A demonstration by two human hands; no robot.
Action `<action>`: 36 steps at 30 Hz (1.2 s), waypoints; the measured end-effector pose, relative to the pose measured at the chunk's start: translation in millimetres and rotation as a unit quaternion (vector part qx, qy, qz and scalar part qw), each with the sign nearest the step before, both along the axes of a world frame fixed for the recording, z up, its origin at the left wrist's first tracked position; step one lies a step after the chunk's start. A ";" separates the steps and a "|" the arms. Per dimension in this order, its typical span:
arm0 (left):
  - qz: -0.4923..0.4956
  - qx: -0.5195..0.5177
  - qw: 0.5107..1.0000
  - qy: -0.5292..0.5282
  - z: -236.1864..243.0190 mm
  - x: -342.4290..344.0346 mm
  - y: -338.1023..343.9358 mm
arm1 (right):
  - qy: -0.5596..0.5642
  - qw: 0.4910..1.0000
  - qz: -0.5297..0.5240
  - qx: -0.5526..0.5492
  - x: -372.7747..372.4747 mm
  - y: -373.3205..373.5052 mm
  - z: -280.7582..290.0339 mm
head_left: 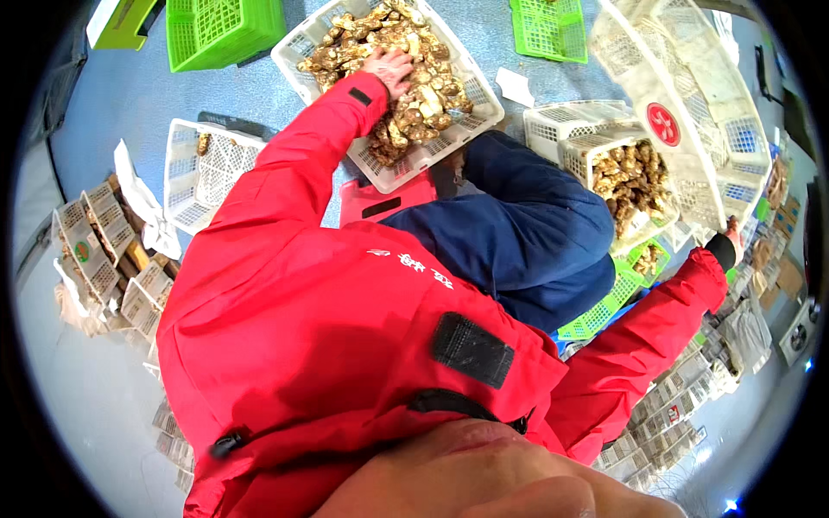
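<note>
A white plastic crate [472, 85] stands in front of me, heaped with brown and cream mushrooms [432, 97]. On top of the heap rests my left hand [390, 71], fingers spread over the mushrooms, with none visibly gripped. Out to the far right, my right hand [734, 239] is closed on the lower edge of a large white lattice crate [698, 155] with a red round emblem. That crate is tilted, and part of the hand is hidden by its rim and the black cuff. Between it and my knee, a smaller white basket [601, 192] holds more mushrooms.
Green baskets [226, 33] stand at the upper left, and another green basket [549, 30] at the upper right. A white basket [194, 186] at left holds a few mushrooms. White paper [515, 87] lies on the blue floor [112, 95]. Crates [86, 250] are stacked at far left.
</note>
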State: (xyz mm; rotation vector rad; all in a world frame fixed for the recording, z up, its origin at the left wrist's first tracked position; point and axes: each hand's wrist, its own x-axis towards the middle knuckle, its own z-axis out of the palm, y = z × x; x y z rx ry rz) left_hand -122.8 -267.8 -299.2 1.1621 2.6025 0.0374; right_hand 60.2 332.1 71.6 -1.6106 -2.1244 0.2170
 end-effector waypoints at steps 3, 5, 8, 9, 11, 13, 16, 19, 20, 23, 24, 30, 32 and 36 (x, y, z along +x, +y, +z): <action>0.108 -0.051 0.993 0.006 6.7 -6.8 -62.3 | -0.428 0.892 0.145 0.022 -20.5 33.3 -21.3; 0.168 -0.034 0.985 0.022 -6.5 -14.3 -84.9 | -0.296 0.926 0.236 0.010 16.0 133.2 -55.2; 0.249 0.020 0.962 0.111 -10.4 -6.7 -96.9 | 0.189 0.938 0.126 -0.261 -39.4 127.2 -125.7; 0.321 0.017 0.937 0.137 -8.1 -7.5 -83.9 | 0.406 0.846 0.048 -0.342 -60.9 117.3 -144.7; 0.365 0.026 0.924 0.109 -4.8 -18.6 -42.6 | 0.486 0.732 0.071 -0.473 -79.5 106.8 -167.5; 0.221 0.165 0.956 0.098 13.6 -28.5 29.4 | 0.381 0.679 0.188 -0.599 -65.8 115.3 -177.7; 0.060 0.142 0.986 0.066 10.7 -26.8 80.3 | 0.263 0.753 0.295 -0.526 -111.5 -3.8 -189.7; -0.074 0.097 0.990 0.070 -13.8 -41.8 82.1 | 0.192 0.731 0.249 -0.606 -98.4 -94.8 -137.9; -0.072 0.081 0.994 0.012 -3.4 -52.1 79.7 | 0.163 0.739 0.260 -0.600 -84.2 -99.4 -128.4; 0.080 -0.076 0.991 -0.078 -6.6 -68.0 13.0 | 0.050 0.791 0.400 -0.460 -47.1 -110.1 -114.5; 0.170 -0.054 0.980 -0.086 2.9 -68.4 -9.2 | 0.029 0.801 0.421 -0.425 -32.1 -110.8 -111.7; 0.334 0.024 0.941 0.047 -44.2 -65.1 -74.0 | 0.229 0.754 0.251 -0.563 7.1 -112.5 -150.3; 0.407 0.043 0.912 0.026 -44.0 -73.7 -48.4 | 0.217 0.754 0.252 -0.566 1.0 -124.0 -154.2; 0.177 0.147 0.964 0.134 9.5 -64.1 54.8 | 0.202 0.731 0.206 -0.618 -5.3 -142.8 -139.2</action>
